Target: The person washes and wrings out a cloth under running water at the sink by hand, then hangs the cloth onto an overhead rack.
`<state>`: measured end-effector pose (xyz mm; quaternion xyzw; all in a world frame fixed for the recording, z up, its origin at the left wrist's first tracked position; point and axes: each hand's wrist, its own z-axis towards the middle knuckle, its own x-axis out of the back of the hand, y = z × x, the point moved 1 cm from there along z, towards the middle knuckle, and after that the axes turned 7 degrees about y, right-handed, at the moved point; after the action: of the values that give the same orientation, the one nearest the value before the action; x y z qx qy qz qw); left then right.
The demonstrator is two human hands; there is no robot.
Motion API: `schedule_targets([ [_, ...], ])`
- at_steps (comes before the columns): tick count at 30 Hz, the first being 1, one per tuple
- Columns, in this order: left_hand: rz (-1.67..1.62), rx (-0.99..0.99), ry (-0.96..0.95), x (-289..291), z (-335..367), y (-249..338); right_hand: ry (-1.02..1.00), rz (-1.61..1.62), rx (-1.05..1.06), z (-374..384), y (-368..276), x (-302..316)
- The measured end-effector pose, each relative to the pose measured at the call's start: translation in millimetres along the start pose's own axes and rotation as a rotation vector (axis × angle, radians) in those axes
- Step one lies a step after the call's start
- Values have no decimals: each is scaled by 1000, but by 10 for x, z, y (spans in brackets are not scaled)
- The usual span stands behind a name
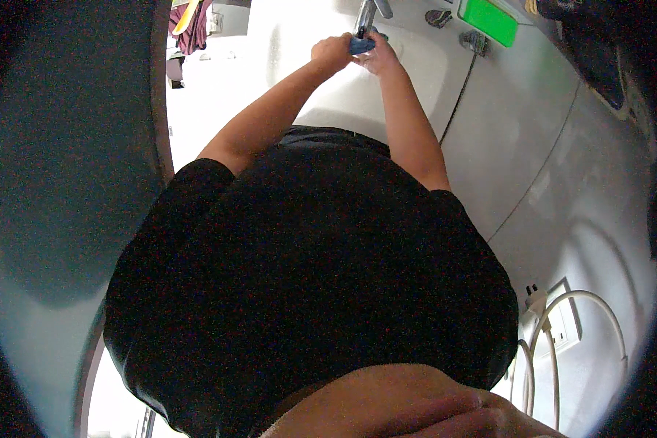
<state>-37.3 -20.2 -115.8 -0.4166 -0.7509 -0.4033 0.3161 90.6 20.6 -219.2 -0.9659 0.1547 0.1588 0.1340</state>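
Both hands at the white washbasin [350, 91] — left hand [331, 54] and right hand [378, 58] pinching a blue cloth [360, 47] between them, right under the metal faucet [365, 20]! Off right, a bright green tray [488, 20]; lower down, white cables [590, 294] loop beside a wall socket [563, 325].

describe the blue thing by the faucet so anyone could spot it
Find the white sink near the top, then its metal faucet. Just below it, between left hand and right hand, is the blue thing; its colour sets it apart from sink and faucet.
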Motion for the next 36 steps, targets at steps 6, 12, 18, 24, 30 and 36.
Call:
schedule_targets([
  [6,237,-124,236,-88,-252,83,-35,260,229,128,-19,-278],
  [12,47,-23,166,-82,-300,-14,154,574,212,-154,-51,-304],
  [18,-67,47,-49,-163,-83,-114,85,543,286,-376,-103,-339],
  [24,-141,-65,-158,-294,137,-38,-182,583,229,-257,-216,11],
  [30,-602,77,-241,-262,291,-187,-154,521,340,-470,-281,160],
  [36,-773,40,-214,-336,600,-496,16,406,439,-690,-404,411],
])
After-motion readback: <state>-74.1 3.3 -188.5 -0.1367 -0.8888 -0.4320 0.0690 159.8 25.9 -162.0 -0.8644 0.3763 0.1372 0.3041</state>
